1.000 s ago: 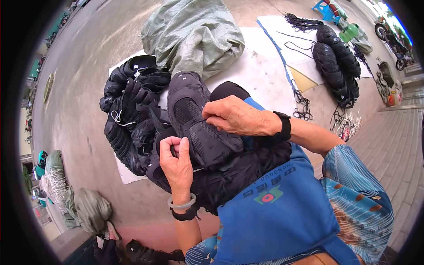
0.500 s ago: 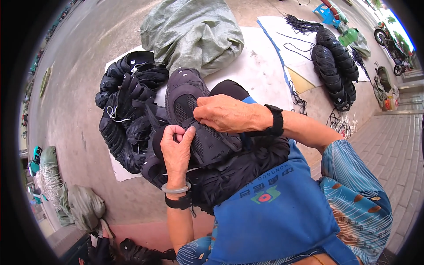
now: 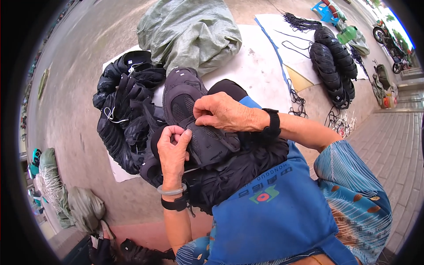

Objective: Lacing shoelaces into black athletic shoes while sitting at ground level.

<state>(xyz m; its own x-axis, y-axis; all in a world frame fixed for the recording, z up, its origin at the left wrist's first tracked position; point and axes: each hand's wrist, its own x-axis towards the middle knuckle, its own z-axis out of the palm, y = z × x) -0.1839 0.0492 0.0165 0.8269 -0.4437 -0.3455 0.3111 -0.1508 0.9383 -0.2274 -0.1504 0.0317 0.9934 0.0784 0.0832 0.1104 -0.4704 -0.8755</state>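
A black shoe upper (image 3: 210, 148) with mesh panels lies across my lap, its toe pointing away. My left hand (image 3: 171, 152) is closed at its left edge, thumb and fingers pinched together. Over the middle of the upper, my right hand (image 3: 225, 112) is closed in a pinch with its fingertips against the mesh. Whatever is between those fingertips is too small and dark to make out. Beneath the upper, a bunch of black shoe uppers (image 3: 254, 165) rests on my blue apron (image 3: 274, 216).
A strung pile of black shoe uppers (image 3: 128, 110) lies to the left on a white sheet (image 3: 260, 57). Behind it sits a grey-green woven sack (image 3: 190, 35). At right are another black bundle (image 3: 333, 66), loose black laces (image 3: 302, 22) and a blue stool (image 3: 324, 13).
My right hand's fingers have spread slightly and shifted a little on the upper. The left hand stays pinched at the edge. The whole view has shifted slightly.
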